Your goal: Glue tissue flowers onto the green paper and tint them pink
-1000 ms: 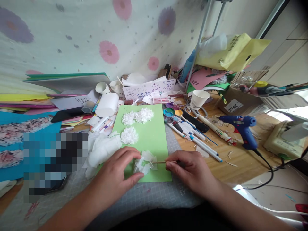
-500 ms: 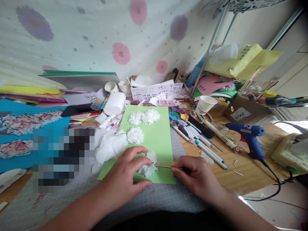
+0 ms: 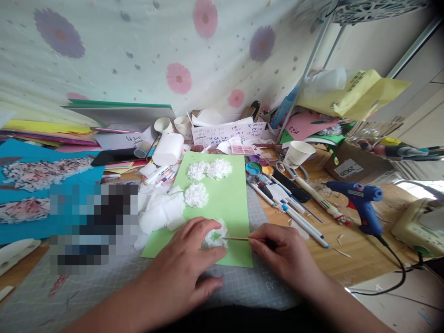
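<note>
A sheet of light green paper (image 3: 231, 199) lies before me with several ruffled white tissue flowers (image 3: 196, 194) on its upper part. Near its lower edge is a loose ring of white tissue petals (image 3: 220, 227), green showing through its middle. My left hand (image 3: 190, 254) rests over the left side of this ring, fingers apart, two fingertips at the petals and the thumb lower down. Pinched in my right hand (image 3: 277, 247) is a thin stick (image 3: 237, 238), its tip at the ring's right side. Part of the ring is hidden behind my left fingers.
White tissue pieces (image 3: 163, 210) are heaped left of the green sheet. A grey cutting mat (image 3: 243, 286) lies underneath. Markers (image 3: 305, 226), paint pots (image 3: 254, 168), a paper cup (image 3: 299, 153) and a blue glue gun (image 3: 364, 199) are on the right. Blue artwork (image 3: 65, 162) lies left.
My left hand has shifted slightly right and closer over the tissue ring, covering more of it. The ring's middle now shows green. The stick stays at its right side.
</note>
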The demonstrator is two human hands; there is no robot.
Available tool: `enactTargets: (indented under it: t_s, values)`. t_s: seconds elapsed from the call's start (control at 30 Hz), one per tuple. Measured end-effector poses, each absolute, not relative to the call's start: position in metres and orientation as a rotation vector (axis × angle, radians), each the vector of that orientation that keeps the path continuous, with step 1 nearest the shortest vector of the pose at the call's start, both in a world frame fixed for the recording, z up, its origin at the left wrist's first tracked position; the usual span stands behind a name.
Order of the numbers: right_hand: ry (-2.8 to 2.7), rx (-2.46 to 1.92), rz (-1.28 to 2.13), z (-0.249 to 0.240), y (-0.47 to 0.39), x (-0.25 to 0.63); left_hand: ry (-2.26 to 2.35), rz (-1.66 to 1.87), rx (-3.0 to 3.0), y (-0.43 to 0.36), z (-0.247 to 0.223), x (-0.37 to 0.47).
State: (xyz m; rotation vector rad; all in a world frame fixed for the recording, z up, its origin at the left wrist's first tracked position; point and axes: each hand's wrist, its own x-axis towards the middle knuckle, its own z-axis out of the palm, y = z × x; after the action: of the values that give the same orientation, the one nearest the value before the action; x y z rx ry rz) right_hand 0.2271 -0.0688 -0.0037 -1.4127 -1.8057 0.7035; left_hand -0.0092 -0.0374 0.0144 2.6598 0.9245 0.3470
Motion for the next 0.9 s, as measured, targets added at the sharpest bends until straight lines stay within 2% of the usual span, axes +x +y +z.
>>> enactTargets:
  t_s: [0.27,0.9]
  values:
    - [-1.544,-1.335,0.691,-0.005,-0.069,0.234,1.016,0.493,2.6,-0.036,0.015,-0.014]
    - [-1.773,-1.357,0.463,-0.002,-0.058,0.215,1.105,0.42,2.545,-0.025,0.01,-0.013]
